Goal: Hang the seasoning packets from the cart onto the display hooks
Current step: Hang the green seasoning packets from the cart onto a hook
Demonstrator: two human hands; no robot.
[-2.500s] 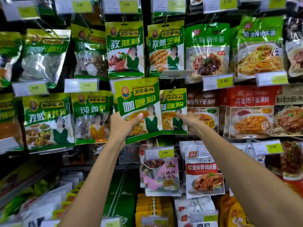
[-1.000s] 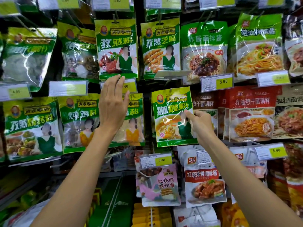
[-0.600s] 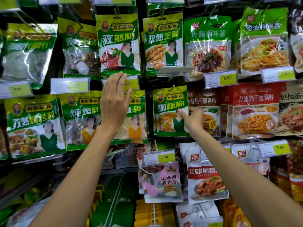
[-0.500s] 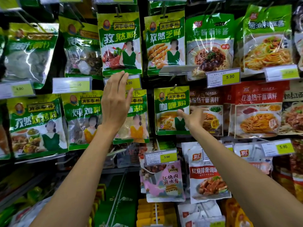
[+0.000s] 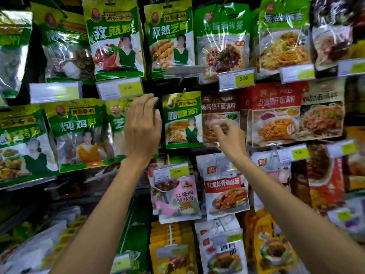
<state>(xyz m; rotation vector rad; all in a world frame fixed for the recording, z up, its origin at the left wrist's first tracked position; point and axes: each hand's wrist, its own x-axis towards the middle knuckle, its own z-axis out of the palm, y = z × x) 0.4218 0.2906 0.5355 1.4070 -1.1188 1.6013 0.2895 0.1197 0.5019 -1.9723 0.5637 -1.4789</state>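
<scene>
A green curry packet is hung on a display hook between the two raised hands, gripped by neither. Packed rows of seasoning packets are seen all around. The left hand is spread flat; the right hand is loosely uncurled, both empty.

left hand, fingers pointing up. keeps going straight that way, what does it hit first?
Most likely the price tag directly above the left hand; its fingers sit just under the tag's lower right corner. Beyond that hangs the green cumin packet. Depth is unclear, so the hand might pass in front of the tag.
</scene>
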